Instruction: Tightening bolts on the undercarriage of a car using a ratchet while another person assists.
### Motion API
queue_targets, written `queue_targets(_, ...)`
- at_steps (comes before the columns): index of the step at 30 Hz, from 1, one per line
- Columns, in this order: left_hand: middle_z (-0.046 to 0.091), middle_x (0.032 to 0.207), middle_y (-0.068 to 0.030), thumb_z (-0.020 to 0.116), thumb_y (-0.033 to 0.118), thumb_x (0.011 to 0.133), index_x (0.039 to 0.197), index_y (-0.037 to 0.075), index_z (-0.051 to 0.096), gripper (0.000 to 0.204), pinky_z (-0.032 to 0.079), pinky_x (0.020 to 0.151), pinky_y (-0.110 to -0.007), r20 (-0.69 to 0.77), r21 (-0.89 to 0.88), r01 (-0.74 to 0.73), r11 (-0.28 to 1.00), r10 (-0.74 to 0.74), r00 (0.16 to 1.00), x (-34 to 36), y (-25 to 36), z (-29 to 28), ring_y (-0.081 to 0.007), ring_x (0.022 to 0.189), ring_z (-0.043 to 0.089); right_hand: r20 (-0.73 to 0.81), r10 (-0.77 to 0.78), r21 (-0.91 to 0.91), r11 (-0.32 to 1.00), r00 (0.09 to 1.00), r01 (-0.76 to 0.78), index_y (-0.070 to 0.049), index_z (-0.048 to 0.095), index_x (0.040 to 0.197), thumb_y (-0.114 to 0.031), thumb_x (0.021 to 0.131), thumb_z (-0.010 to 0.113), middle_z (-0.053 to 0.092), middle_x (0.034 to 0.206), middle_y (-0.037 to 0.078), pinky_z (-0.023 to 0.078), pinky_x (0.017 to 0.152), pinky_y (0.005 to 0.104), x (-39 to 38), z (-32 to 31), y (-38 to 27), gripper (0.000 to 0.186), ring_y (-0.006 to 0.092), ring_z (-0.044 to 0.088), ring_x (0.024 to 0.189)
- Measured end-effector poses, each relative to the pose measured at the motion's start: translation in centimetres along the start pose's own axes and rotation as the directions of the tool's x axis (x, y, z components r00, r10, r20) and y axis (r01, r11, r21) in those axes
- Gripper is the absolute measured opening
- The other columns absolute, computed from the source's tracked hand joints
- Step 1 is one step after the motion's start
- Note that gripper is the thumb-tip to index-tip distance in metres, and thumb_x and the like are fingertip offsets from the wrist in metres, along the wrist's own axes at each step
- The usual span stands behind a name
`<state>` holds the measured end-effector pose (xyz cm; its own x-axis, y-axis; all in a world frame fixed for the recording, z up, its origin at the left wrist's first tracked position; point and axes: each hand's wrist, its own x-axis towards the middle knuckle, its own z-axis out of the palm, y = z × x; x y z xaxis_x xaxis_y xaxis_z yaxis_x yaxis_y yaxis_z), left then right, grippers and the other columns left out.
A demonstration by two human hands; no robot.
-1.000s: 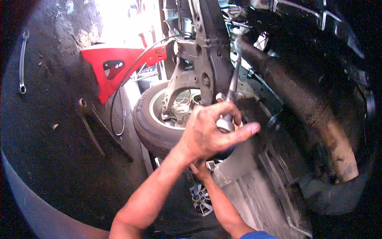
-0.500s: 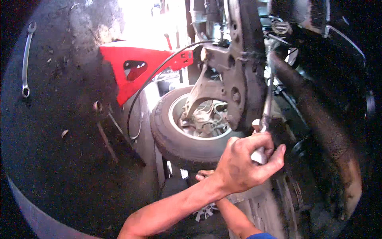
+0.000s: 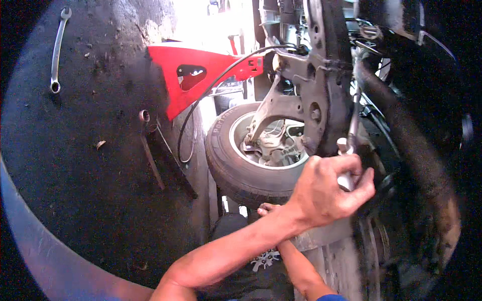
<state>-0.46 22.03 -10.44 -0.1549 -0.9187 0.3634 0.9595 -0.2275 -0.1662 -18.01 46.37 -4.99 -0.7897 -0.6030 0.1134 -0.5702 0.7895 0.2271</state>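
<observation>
Protruding above left hand (image 3: 329, 188), silver tool (image 3: 353, 129) — gripped

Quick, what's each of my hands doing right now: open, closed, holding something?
Left hand: closed around a silver metal tool.
Right hand: can't tell; mostly hidden behind the left forearm.

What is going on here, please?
The person's left hand grips a silver tool with a long shaft pointing up toward the vehicle's underside. The right hand shows beyond the left forearm, near the tyre; what it holds, if anything, I cannot tell. A wrench lies apart at left on the dark ground.
</observation>
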Motion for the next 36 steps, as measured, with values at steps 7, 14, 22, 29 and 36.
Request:
queue_targets(7, 0.067, 0.068, -0.0098, 0.069, 0.025, 0.094, 0.079, 0.002, 0.07, 0.028, 0.049, 0.062, -0.033, 0.028, 0.013, 0.027, 1.0, -0.028, 0.999, -0.1, 0.2, -1.2, -0.0156, 0.064, 0.065, -0.319, -0.263, -0.024, 0.963, 0.911, 0.269, -0.006, 0.062, 0.078, -0.032, 0.09, 0.071, 0.053, 0.066, 0.005, 0.042, 0.061, 0.0388, 0.7, 2.4, 1.7, 0.03, 0.0177, 0.05, 0.064)
queue_targets(14, 0.069, 0.084, -0.0127, 0.075, 0.04, 0.089, 0.104, 0.005, 0.072, 0.039, 0.053, 0.074, -0.037, -0.101, 0.206, 0.041, 0.978, -0.021, 0.995, -0.8, 1.3, 0.3, -0.0248, 0.079, 0.069, -0.415, -0.409, -0.04, 0.901, 0.813, 0.433, -0.005, 0.061, 0.073, -0.032, 0.091, 0.072, 0.051, 0.059, 0.005, 0.04, 0.056, 0.0392, -2.9, 0.5, 3.0, 0.035, 0.0172, 0.049, 0.057)
queue_targets(22, 0.066, 0.124, -0.0255, 0.073, 0.016, 0.085, 0.126, 0.0, 0.065, 0.044, 0.044, 0.106, -0.038, -0.057, -0.072, 0.012, 0.997, -0.016, 0.998, -0.7, 1.1, -0.3, -0.0307, 0.124, 0.061, -0.279, 0.102, -0.052, 0.991, 0.955, -0.121, -0.001, 0.064, 0.074, -0.042, 0.09, 0.076, 0.057, 0.062, 0.003, 0.044, 0.057, 0.0366, -10.1, -4.1, -3.1, 0.046, 0.0127, 0.05, 0.06)
queue_targets(29, 0.071, 0.115, -0.0214, 0.069, 0.009, 0.083, 0.108, -0.002, 0.07, 0.028, 0.043, 0.108, -0.039, -0.149, -0.123, -0.035, 0.992, 0.016, 0.989, -3.1, 3.4, 1.2, -0.0326, 0.135, 0.053, -0.332, 0.096, -0.064, 0.99, 0.938, -0.124, 0.0, 0.066, 0.076, -0.041, 0.09, 0.076, 0.06, 0.06, 0.006, 0.046, 0.057, 0.0387, -14.4, -6.0, -3.8, 0.044, 0.0127, 0.051, 0.059)
queue_targets(36, 0.07, 0.116, -0.0226, 0.064, 0.012, 0.085, 0.105, -0.001, 0.07, 0.025, 0.042, 0.107, -0.04, -0.144, 0.017, -0.058, 0.998, 0.06, 0.988, -4.5, 7.2, 0.7, -0.0322, 0.133, 0.055, -0.266, -0.143, -0.204, 0.975, 0.953, 0.09, 0.0, 0.066, 0.079, -0.04, 0.091, 0.075, 0.059, 0.057, 0.014, 0.046, 0.054, 0.0421, -17.2, -5.6, -5.3, 0.042, 0.0238, 0.053, 0.051)
